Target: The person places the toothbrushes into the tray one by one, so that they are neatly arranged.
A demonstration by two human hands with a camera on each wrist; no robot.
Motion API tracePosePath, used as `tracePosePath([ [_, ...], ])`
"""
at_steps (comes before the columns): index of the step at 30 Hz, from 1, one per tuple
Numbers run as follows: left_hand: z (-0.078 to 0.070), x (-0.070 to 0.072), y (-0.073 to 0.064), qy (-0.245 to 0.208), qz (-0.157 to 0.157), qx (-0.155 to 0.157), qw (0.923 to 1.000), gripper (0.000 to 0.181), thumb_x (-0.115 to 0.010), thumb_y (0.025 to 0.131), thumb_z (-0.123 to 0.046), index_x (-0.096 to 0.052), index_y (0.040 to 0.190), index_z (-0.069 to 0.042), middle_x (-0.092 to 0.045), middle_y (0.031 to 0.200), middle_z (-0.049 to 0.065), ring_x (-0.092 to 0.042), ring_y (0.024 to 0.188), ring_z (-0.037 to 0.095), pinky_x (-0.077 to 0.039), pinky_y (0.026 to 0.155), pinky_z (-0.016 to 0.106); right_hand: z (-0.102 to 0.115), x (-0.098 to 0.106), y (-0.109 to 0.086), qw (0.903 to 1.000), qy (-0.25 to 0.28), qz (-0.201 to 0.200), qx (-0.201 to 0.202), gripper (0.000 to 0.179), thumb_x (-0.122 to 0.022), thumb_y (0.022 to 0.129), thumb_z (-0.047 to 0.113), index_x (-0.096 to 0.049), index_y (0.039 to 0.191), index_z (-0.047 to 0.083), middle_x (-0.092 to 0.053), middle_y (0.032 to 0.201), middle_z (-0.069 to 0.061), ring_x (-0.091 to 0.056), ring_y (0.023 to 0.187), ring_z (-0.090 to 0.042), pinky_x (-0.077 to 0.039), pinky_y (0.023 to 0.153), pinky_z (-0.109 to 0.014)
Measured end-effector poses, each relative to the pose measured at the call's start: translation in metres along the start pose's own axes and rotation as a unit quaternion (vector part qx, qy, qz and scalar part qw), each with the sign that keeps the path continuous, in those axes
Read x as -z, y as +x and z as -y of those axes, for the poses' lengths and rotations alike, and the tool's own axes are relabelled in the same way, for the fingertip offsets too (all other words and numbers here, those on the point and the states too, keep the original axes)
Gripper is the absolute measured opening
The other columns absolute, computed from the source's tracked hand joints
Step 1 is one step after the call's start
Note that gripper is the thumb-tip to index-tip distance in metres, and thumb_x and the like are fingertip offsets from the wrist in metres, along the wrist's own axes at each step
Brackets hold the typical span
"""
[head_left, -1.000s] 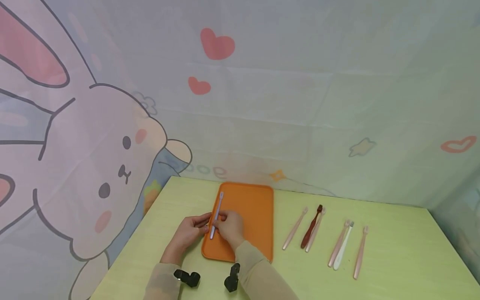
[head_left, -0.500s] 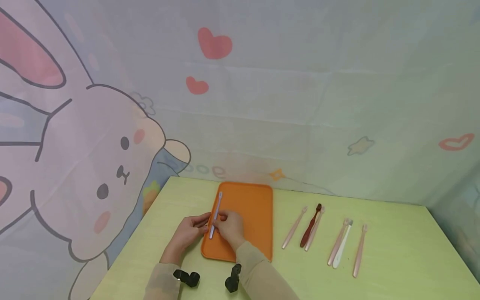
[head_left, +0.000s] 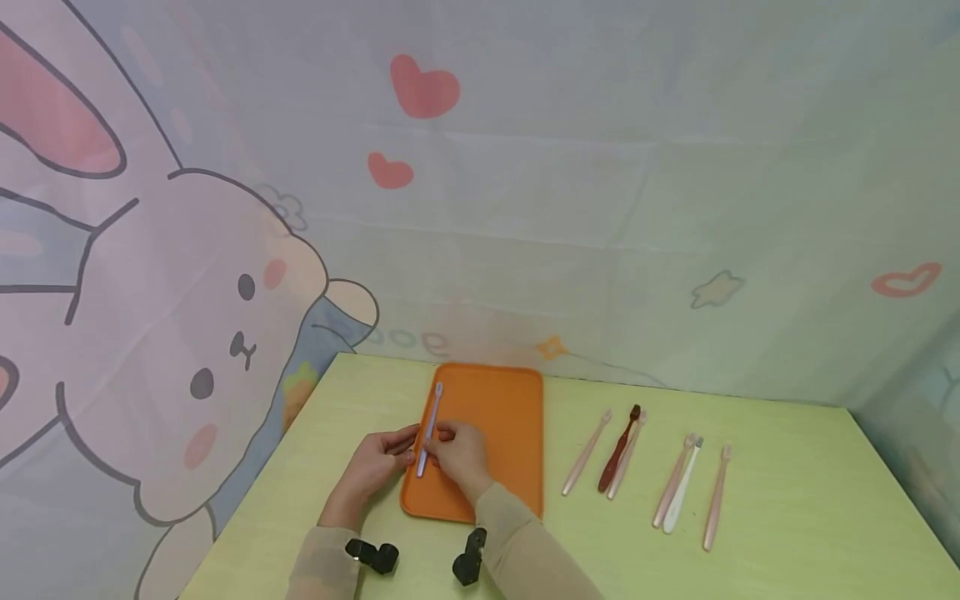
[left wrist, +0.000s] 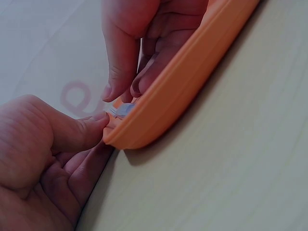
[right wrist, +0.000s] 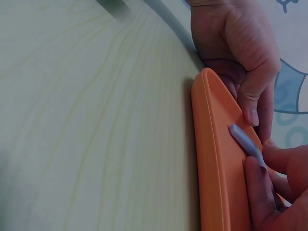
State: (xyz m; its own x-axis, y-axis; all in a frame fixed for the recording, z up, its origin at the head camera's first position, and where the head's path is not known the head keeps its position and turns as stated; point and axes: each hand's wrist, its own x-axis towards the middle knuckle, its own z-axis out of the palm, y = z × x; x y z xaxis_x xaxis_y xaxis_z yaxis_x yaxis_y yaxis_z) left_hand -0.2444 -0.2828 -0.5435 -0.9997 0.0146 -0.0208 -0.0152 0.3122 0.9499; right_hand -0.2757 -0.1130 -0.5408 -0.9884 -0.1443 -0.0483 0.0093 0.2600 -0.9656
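Observation:
A light purple toothbrush (head_left: pixel 432 418) lies lengthwise along the left side of an orange tray (head_left: pixel 510 433), bristle end toward the back wall. My right hand (head_left: pixel 463 457) reaches over the tray and pinches the toothbrush handle (right wrist: pixel 244 139) between thumb and fingers. At the tray's left edge, my left hand (head_left: pixel 375 463) grips the rim: in the left wrist view its thumb (left wrist: pixel 82 132) lies on the rim, with the other fingers outside and below. The right hand's fingers hide part of the handle.
Right of the tray, several toothbrushes lie spread on the pale green table (head_left: pixel 795 467): pink ones (head_left: pixel 587 454), a dark red one (head_left: pixel 618 452) and a white one (head_left: pixel 682 492). A printed cloth wall (head_left: pixel 570 208) rises behind the table's back edge.
The head view has shifted slightly, moving the whole scene a little in the picture. Both hands, the purple toothbrush and the tray keep nearly the same places relative to each other.

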Motion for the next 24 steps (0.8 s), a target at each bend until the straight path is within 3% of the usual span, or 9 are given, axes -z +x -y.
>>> tracePosePath([
  [17,0.003,-0.0012,0.0032,0.009,-0.003,0.013,0.9999,0.05,-0.069,0.095,0.008,-0.063,0.145,0.005,-0.065,0.141,0.023,-0.06,0.136,0.037,-0.047,0.114,0.05,0.0027,0.004,-0.0025,0.9996,0.026,0.002,-0.008,0.036,-0.081,0.094,0.004,-0.073,0.127,-0.008,-0.07,0.105,-0.01,-0.074,0.076,-0.016,-0.064,0.069,-0.029],
  [24,0.0018,0.0003,0.0008,-0.001,-0.001,0.018,0.9998,0.05,-0.068,0.096,0.009,-0.063,0.145,0.004,-0.065,0.142,0.023,-0.06,0.137,0.037,-0.047,0.114,0.049,0.001,0.0062,-0.0019,0.9964,0.077,0.022,-0.028,0.042,-0.078,0.097,0.006,-0.069,0.135,-0.008,-0.07,0.12,-0.017,-0.074,0.091,-0.019,-0.065,0.077,-0.031],
])
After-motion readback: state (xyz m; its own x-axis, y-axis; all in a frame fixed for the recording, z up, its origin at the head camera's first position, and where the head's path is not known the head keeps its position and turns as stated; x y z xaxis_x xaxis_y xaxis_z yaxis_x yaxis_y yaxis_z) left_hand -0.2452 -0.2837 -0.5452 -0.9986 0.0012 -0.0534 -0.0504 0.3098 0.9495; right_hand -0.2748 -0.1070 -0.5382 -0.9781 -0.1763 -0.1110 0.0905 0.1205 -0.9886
